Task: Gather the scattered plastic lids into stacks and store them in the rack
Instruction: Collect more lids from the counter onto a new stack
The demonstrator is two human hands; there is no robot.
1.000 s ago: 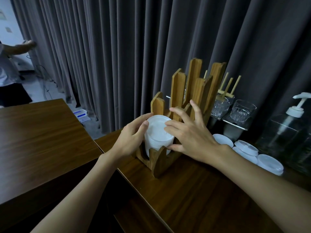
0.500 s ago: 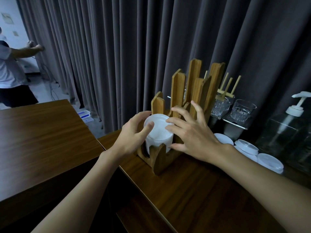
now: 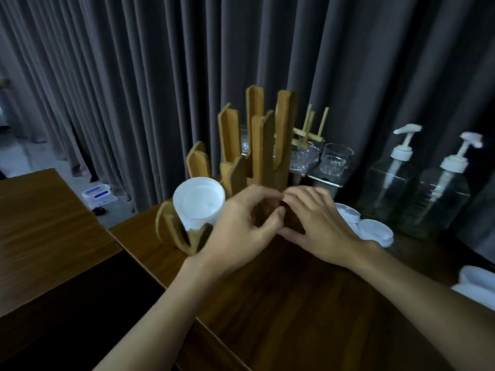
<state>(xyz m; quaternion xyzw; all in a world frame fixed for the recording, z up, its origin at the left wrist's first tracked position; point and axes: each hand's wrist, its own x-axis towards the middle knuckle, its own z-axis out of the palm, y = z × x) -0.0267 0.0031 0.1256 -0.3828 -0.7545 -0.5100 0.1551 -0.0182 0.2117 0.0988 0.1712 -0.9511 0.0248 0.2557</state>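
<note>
A wooden table (image 3: 40, 223) fills the left, with a strip of pale floor and a small white box (image 3: 97, 194) behind it. A grey curtain (image 3: 134, 76) hangs across the whole back. A dark wooden counter (image 3: 294, 303) runs from the middle to the right. On it stands the rack (image 3: 257, 145), and a stack of lids (image 3: 199, 202) sits in its low front slot. Just right of the stack, the left hand (image 3: 241, 226) and right hand (image 3: 318, 223) meet at the fingertips by the rack's base, fingers bent. Blur hides whether either one grips anything. Glasses (image 3: 334, 160) stand behind the rack. Loose lids (image 3: 375, 231) lie right of the right hand, before two clear pump bottles (image 3: 442, 194).
</note>
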